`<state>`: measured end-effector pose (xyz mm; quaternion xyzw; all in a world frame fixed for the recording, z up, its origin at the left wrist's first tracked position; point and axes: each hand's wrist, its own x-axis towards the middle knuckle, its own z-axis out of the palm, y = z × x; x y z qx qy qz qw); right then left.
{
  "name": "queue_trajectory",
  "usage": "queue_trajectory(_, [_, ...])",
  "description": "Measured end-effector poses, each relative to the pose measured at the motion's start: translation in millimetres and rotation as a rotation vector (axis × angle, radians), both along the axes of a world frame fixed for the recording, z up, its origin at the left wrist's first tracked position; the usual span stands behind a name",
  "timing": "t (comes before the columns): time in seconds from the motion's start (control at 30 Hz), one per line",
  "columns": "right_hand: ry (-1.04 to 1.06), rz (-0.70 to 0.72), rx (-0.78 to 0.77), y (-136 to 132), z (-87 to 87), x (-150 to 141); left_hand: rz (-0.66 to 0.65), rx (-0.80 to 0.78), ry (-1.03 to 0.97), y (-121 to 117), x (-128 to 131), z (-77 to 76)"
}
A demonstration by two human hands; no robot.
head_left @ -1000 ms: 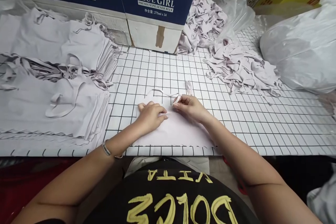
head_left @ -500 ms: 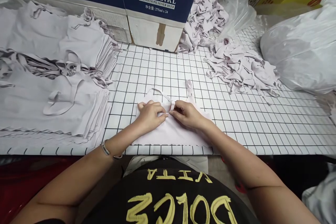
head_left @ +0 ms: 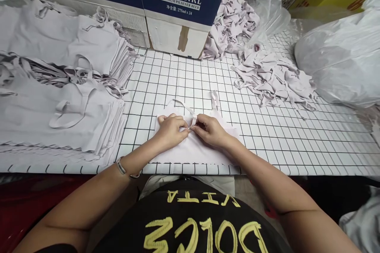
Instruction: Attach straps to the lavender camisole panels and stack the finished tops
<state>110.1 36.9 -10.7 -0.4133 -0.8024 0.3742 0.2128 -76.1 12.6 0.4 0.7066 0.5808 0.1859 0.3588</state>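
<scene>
A pale pink camisole (head_left: 196,148) lies flat near the table's front edge, under both my hands. My left hand (head_left: 172,129) is closed, thumb and forefinger pinching the garment's upper edge. Just beside it, my right hand (head_left: 211,129) pinches the lower end of a shoulder strap (head_left: 184,104), close to a small strap adjuster (head_left: 194,118). The fingertips of both hands nearly meet. Another strap (head_left: 214,99) stands up from the garment behind my right hand. What exactly lies between the fingertips is too small to make out.
Stacks of similar garments (head_left: 74,118) fill the left of the grid-patterned table (head_left: 178,75). A beer carton (head_left: 181,16) stands at the back. Loose fabric straps (head_left: 273,75) are heaped at the back right, beside a large white plastic bag (head_left: 341,55).
Both hands stay at the same spot on the garment. My right fingertips have shifted very slightly towards the left ones; the camera view has moved a little.
</scene>
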Motion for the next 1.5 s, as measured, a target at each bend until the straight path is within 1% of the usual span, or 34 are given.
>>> queue_trajectory(0.07, [0.046, -0.040, -0.039, -2.8, 1.7, -5.1, 0.000, -0.014, 0.008, -0.9, 0.3, -0.9])
queue_trajectory(0.13, [0.105, -0.089, -0.146, -1.7, 5.8, -12.1, -0.017, -0.025, 0.037, -1.9, -3.0, -1.5])
queue_trajectory(0.23, [0.174, -0.135, -0.358, 11.5, 12.3, -27.4, -0.076, -0.014, 0.157, -0.4, -17.9, 1.7])
queue_trajectory(0.27, [0.172, -0.143, -0.397, 17.8, 13.6, -33.2, -0.087, -0.017, 0.209, 1.4, -25.2, 4.4])
queue_trajectory(0.3, [0.150, -0.157, -0.398, 23.7, 14.3, -38.4, -0.098, -0.037, 0.254, 3.4, -33.1, 7.6])
queue_trajectory(0.33, [0.108, -0.176, -0.347, 28.0, 14.5, -42.1, -0.109, -0.072, 0.289, 5.1, -41.1, 11.1])
queue_trajectory(0.37, [0.052, -0.194, -0.241, 29.7, 14.1, -43.2, -0.119, -0.103, 0.317, 5.7, -48.9, 14.4])
queue_trajectory(0.4, [-0.009, -0.194, -0.094, 27.7, 13.3, -41.0, -0.124, -0.107, 0.343, 4.4, -56.2, 16.9])
queue_trajectory(0.43, [-0.066, -0.161, 0.067, 21.6, 12.1, -35.0, -0.121, -0.067, 0.370, 0.5, -63.0, 18.2])
queue_trajectory(0.47, [-0.117, -0.088, 0.215, 11.6, 10.4, -25.0, -0.123, 0.017, 0.398, -6.2, -69.3, 17.9])
queue_trajectory(0.5, [-0.162, 0.012, 0.329, -1.6, 8.5, -11.6, -0.146, 0.128, 0.422, -15.6, -75.4, 16.0])
queue_trajectory(0.53, [-0.204, 0.130, 0.394, -16.4, 6.5, 4.3, -0.205, 0.240, 0.434, -26.8, -81.4, 12.8])
queue_trajectory(0.57, [-0.252, 0.230, 0.411, -30.9, 4.6, 21.3, -0.299, 0.332, 0.437, -38.7, -87.1, 8.9])
queue_trajectory(0.6, [-0.288, 0.278, 0.397, -43.0, 3.1, 38.2, -0.417, 0.383, 0.435, -49.6, -91.9, 5.2])
queue_trajectory(0.63, [-0.299, 0.266, 0.368, -50.7, 2.1, 53.7, -0.508, 0.411, 0.437, -58.3, -95.1, 2.4])
queue_trajectory(0.67, [-0.282, 0.180, 0.340, -52.6, 1.8, 66.9, -0.563, 0.424, 0.444, -63.7, -95.4, 1.3])
queue_trajectory(0.7, [-0.243, 0.031, 0.321, -48.0, 2.0, 77.0, -0.580, 0.435, 0.448, -65.3, -91.6, 2.2])
queue_trajectory(0.73, [-0.198, -0.152, 0.308, -37.1, 2.5, 83.8, -0.586, 0.446, 0.444, -63.3, -82.8, 4.7])
queue_trajectory(0.77, [-0.157, -0.338, 0.293, -20.9, 3.1, 87.1, -0.609, 0.461, 0.420, -58.4, -68.8, 8.4])
queue_trajectory(0.8, [-0.136, -0.496, 0.275, -0.9, 3.7, 86.9, -0.661, 0.480, 0.376, -51.5, -50.1, 12.1])
queue_trajectory(0.83, [-0.145, -0.582, 0.234, 20.9, 4.4, 83.7, -0.746, 0.499, 0.318, -43.7, -27.9, 14.8])
queue_trajectory(0.87, [-0.173, -0.599, 0.179, 42.7, 5.3, 78.1, -0.857, 0.514, 0.252, -35.8, -4.1, 15.8])
queue_trajectory(0.93, [-0.265, -0.539, 0.055, 80.4, 8.9, 63.3, -1.028, 0.516, 0.171, -22.6, 40.7, 11.4])
queue_trajectory(1.0, [-0.294, -0.490, -0.110, 106.7, 16.0, 50.7, -1.125, 0.494, 0.150, -15.1, 71.8, 1.6])
queue_trajectory(1.07, [-0.168, -0.490, -0.325, 124.2, 27.1, 45.9, -1.157, 0.474, 0.149, -12.9, 85.7, -7.4])
queue_trajectory(1.13, [0.058, -0.521, -0.527, 138.8, 41.2, 49.1, -1.158, 0.463, 0.137, -13.2, 87.4, -11.7])
queue_trajectory(1.2, [0.259, -0.588, -0.647, 154.2, 56.1, 56.4, -1.154, 0.445, 0.115, -13.1, 84.6, -11.8])
queue_trajectory(1.27, [0.392, -0.674, -0.688, 169.3, 70.6, 63.5, -1.153, 0.405, 0.085, -12.0, 82.4, -10.8])
queue_trajectory(1.37, [0.517, -0.747, -0.659, 180.4, 91.2, 69.6, -1.143, 0.286, -0.027, -11.7, 83.8, -10.0])
queue_trajectory(1.43, [0.583, -0.757, -0.590, 170.3, 103.8, 71.3, -1.089, 0.134, -0.180, -14.3, 87.3, -7.0])
queue_trajectory(1.47, [0.617, -0.741, -0.544, 157.6, 109.2, 72.1, -1.005, 0.022, -0.291, -16.2, 89.7, -3.8])
queue_trajectory(1.5, [0.652, -0.711, -0.494, 139.3, 113.4, 73.3, -0.875, -0.123, -0.430, -18.0, 92.4, 0.9])
